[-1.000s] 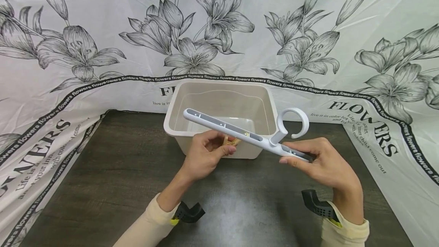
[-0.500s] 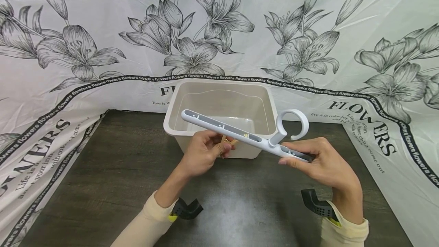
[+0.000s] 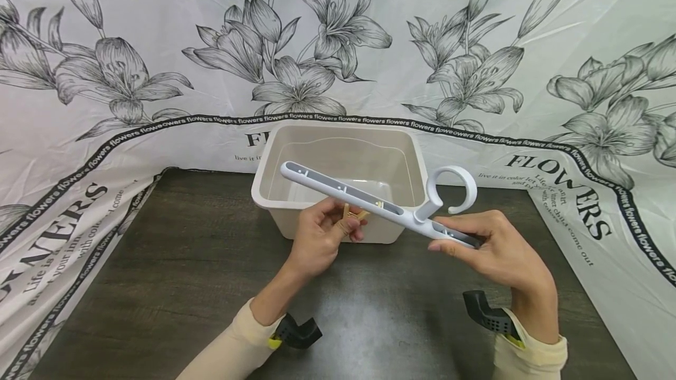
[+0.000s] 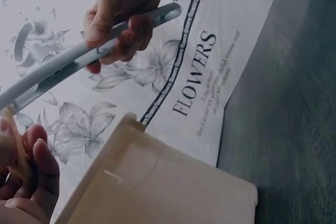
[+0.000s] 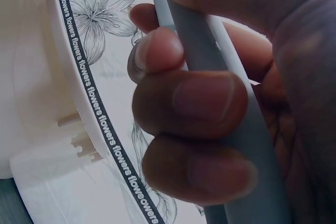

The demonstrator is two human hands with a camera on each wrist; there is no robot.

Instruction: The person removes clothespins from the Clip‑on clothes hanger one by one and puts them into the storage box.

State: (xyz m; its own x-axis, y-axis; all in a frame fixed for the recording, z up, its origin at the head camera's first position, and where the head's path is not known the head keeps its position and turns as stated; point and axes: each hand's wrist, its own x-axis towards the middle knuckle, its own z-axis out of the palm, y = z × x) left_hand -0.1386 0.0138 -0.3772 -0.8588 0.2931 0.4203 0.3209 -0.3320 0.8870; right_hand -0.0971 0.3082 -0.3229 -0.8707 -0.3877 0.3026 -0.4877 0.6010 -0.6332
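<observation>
My right hand [image 3: 507, 251] grips a light grey plastic hanger bar [image 3: 343, 189] by its right end. The bar slopes down to the right, has long slots with small pegs, and carries a round open hook [image 3: 458, 176]. Below the bar's middle, my left hand [image 3: 319, 242] pinches a small wooden clothespin [image 3: 345, 211] between thumb and fingers. The left wrist view catches this clothespin [image 4: 20, 153] close under the bar; whether it is fastened there I cannot tell. Curled fingers [image 5: 199, 166] wrap the bar in the right wrist view.
A beige plastic bin [image 3: 391, 233] stands behind the hands at the back of the dark wood table [image 3: 158, 268]. A white cloth [image 3: 338, 92] with black flower print hangs behind and along both sides.
Over the last half second my left hand has shifted slightly right, and the bar's left end has risen a little. The right hand stays nearly still, gripping the bar throughout.
</observation>
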